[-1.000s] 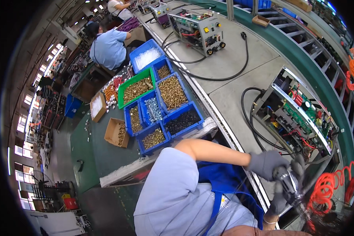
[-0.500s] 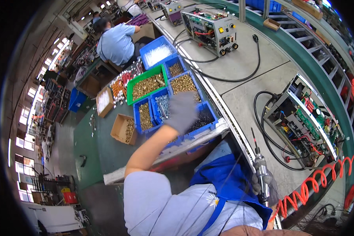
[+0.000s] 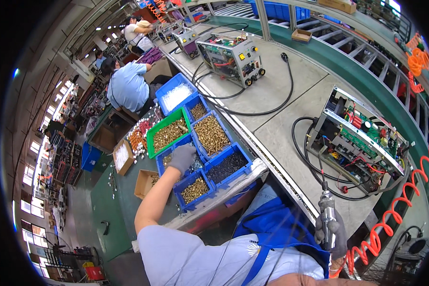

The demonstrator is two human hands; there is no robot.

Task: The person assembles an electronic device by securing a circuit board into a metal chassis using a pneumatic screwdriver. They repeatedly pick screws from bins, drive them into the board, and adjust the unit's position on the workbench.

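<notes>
My left hand (image 3: 182,158), in a grey glove, reaches into a blue bin of silver screws (image 3: 195,163). Its fingers are curled downward and closed; whatever lies between them is hidden. Beside it are a blue bin of brass-coloured parts (image 3: 210,135), a bin of black screws (image 3: 226,168) and a nearer bin of small brass-coloured pieces (image 3: 194,189). My right hand (image 3: 337,237), also gloved, is wrapped round a silver power screwdriver (image 3: 327,209) with its long bit pointing up and away. A red coiled hose (image 3: 374,238) runs near that hand.
An opened device with green circuit boards (image 3: 362,138) stands on the bench at right, its black cable looped beside it. Another opened device (image 3: 231,59) is farther off. Past the green bin (image 3: 169,133), a person in light blue (image 3: 128,88) sits. A roller conveyor (image 3: 367,62) runs behind.
My left hand has moved left and down into the silver-screw bin, uncovering the black screws. My right hand still holds the screwdriver. The whole view has shifted slightly.
</notes>
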